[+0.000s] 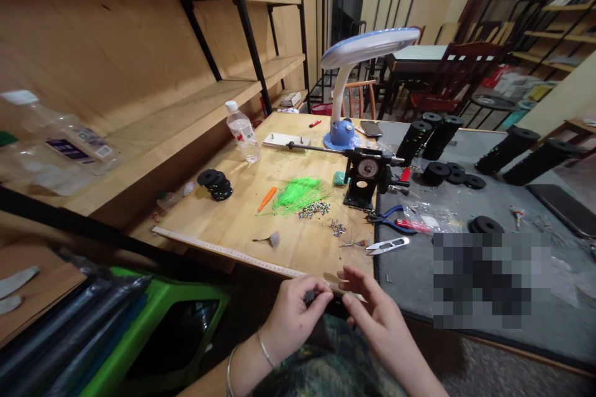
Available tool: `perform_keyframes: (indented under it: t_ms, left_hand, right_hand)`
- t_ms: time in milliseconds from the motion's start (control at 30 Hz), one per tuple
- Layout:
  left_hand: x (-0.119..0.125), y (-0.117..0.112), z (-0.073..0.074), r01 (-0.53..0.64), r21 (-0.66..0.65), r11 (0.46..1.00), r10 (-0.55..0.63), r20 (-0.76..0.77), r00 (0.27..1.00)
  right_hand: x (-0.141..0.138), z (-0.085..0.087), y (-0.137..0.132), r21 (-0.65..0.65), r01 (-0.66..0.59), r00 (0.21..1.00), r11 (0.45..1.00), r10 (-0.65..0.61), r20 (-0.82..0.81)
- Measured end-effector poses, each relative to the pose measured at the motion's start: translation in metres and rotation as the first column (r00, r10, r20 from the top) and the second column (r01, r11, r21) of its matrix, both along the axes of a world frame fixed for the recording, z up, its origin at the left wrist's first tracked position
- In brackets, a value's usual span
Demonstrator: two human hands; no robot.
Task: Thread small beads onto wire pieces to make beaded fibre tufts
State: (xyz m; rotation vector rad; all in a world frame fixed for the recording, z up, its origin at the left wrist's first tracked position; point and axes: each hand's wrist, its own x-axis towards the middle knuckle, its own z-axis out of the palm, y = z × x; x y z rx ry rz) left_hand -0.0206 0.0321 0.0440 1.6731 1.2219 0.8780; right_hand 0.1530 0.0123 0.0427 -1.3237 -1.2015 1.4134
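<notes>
My left hand (294, 315) is curled at the near edge of the wooden table (242, 223), its fingertips pinched on a small dark tuft (310, 296). My right hand (372, 310) sits beside it, thumb and forefinger pinched close to the same tuft; what it holds is too small to make out. Further up the table lie a heap of green threads (298, 192), a patch of coloured beads (314, 209), a small feather-like tuft (271, 239), an orange-handled tool (267, 199) and silver thread snips (387, 245).
A black hand-crank winder (367, 177) and a blue desk lamp (347, 130) stand mid-table. A water bottle (243, 132), black spools (215, 185), blue pliers (388, 217) and black cones (526, 152) lie around. A green stool (158, 322) stands at my left. Wooden shelves (139, 74) line the left.
</notes>
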Motion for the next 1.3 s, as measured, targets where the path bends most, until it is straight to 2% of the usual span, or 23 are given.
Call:
perform_keyframes:
  t_ms: [133, 233, 367, 533, 667, 767, 867, 933, 1133, 1300]
  left_hand:
    - [-0.003, -0.002, 0.006, 0.028, 0.033, 0.999, -0.027, -0.029, 0.999]
    - [-0.006, -0.002, 0.006, 0.007, 0.014, 1.0, -0.006, -0.037, 0.999]
    - [-0.007, -0.001, 0.005, -0.003, 0.0, 1.0, 0.003, -0.047, 0.999]
    - [-0.005, 0.004, 0.003, 0.008, 0.076, 0.997, 0.004, -0.149, 0.989]
    - [-0.008, 0.019, 0.0, 0.029, 0.192, 0.981, 0.028, -0.291, 0.956]
    - [-0.01, 0.036, -0.003, 0.02, 0.269, 0.963, 0.097, -0.413, 0.906]
    - [-0.009, 0.053, -0.007, 0.022, 0.314, 0.949, 0.147, -0.504, 0.851]
    - [-0.006, 0.061, -0.01, 0.035, 0.322, 0.946, 0.154, -0.541, 0.827]
    - [-0.002, 0.07, -0.008, 0.039, 0.356, 0.934, 0.175, -0.549, 0.817]
    - [-0.025, 0.066, 0.011, 0.025, 0.488, 0.873, 0.238, -0.471, 0.85]
  right_hand:
    - [-0.017, -0.001, 0.0, 0.091, -0.112, 0.993, 0.99, 0.108, 0.049]
    - [-0.024, -0.007, 0.001, 0.124, -0.155, 0.982, 0.98, 0.139, 0.126]
    - [-0.024, -0.017, 0.002, 0.168, -0.169, 0.964, 0.971, 0.128, 0.234]
    - [-0.02, -0.027, 0.001, 0.203, -0.135, 0.96, 0.97, 0.077, 0.269]
    - [-0.015, -0.031, -0.002, 0.178, -0.005, 0.985, 0.984, -0.025, 0.169]
    - [-0.012, -0.034, -0.002, 0.061, 0.097, 0.995, 0.993, -0.098, 0.021]
    - [-0.01, -0.038, -0.003, -0.062, 0.124, 0.985, 0.99, -0.13, -0.113]
    - [-0.01, -0.042, -0.004, -0.096, 0.134, 0.975, 0.986, -0.149, -0.162]
    - [-0.01, -0.051, -0.006, -0.143, 0.144, 0.959, 0.979, -0.174, -0.224]
    - [-0.011, -0.055, -0.006, -0.213, 0.112, 0.943, 0.971, -0.171, -0.285]
